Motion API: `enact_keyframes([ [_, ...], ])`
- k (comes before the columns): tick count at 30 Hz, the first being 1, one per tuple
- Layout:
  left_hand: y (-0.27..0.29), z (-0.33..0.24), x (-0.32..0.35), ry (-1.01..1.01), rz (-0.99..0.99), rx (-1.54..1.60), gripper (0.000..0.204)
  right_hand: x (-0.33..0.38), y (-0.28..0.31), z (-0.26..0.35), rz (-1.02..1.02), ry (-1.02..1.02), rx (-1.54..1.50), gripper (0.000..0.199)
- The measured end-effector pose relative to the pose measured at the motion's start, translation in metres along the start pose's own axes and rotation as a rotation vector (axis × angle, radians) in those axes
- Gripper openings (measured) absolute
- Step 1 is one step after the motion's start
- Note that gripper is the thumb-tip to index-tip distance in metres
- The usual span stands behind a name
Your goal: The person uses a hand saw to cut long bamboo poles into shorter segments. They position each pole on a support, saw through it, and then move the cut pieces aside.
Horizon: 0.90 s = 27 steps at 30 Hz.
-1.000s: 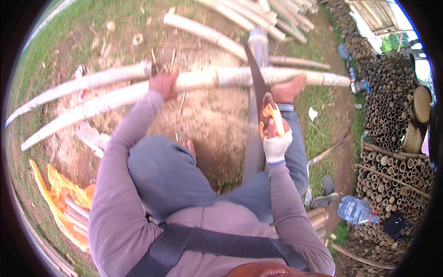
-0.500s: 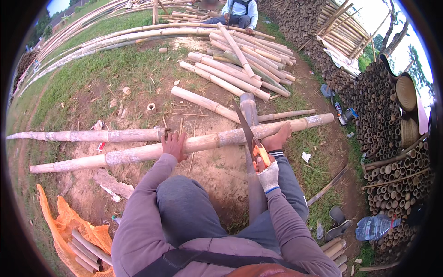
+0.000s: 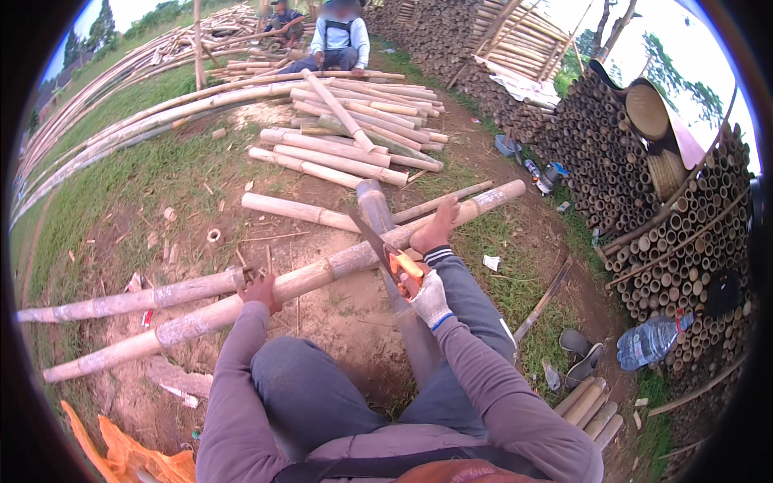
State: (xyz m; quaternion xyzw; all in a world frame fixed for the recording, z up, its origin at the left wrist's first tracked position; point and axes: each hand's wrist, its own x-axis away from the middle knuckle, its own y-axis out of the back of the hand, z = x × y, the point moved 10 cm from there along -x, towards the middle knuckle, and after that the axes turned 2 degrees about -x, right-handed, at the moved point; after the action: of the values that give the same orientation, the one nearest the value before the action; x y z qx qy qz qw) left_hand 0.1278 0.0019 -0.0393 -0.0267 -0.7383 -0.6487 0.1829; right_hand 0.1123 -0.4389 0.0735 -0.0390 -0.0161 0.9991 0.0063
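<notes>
A long pale bamboo pole [image 3: 302,282] lies slantwise across the view, its right part resting over a darker bamboo log [image 3: 375,201] that runs between my legs. My left hand [image 3: 259,293] grips the pole left of its middle. In a white knitted glove with bare fingertips, my right hand [image 3: 427,295] is closed round the orange handle of a handsaw [image 3: 372,240]. The saw's dark blade crosses the pole near the log; whether its teeth are in a cut cannot be made out. My bare foot [image 3: 436,226] presses on the pole right of the blade.
A second pole [image 3: 133,298] lies to the left. Cut bamboo lengths [image 3: 346,153] are heaped ahead, where two people sit. Stacked bamboo [image 3: 684,266] walls the right side, near a large water bottle [image 3: 651,341] and shoes [image 3: 584,358]. Orange netting [image 3: 133,455] lies at lower left.
The whole view has turned and tipped, so the scene sits further left and more of the people ahead shows. Both hands keep their holds on pole and saw.
</notes>
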Motion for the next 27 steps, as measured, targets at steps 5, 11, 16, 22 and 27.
enact_keyframes([
  [5,0.008,-0.021,0.007,-0.023,0.057,-0.009,0.092,0.006,0.019,0.003,-0.137,0.086,0.231,0.024],
  [11,-0.001,-0.016,-0.002,0.0,0.033,-0.042,0.092,0.004,0.021,0.044,-0.224,0.104,0.524,0.04],
  [16,-0.005,-0.005,-0.001,0.007,-0.023,-0.041,0.09,0.003,0.018,0.033,-0.228,0.047,0.533,0.039],
  [22,-0.001,-0.015,-0.004,-0.011,0.007,-0.07,0.093,-0.006,0.034,-0.019,-0.212,0.078,0.331,0.039],
  [27,0.001,-0.013,0.002,-0.02,-0.017,-0.028,0.085,-0.005,0.028,-0.014,-0.164,0.073,0.279,0.038],
])
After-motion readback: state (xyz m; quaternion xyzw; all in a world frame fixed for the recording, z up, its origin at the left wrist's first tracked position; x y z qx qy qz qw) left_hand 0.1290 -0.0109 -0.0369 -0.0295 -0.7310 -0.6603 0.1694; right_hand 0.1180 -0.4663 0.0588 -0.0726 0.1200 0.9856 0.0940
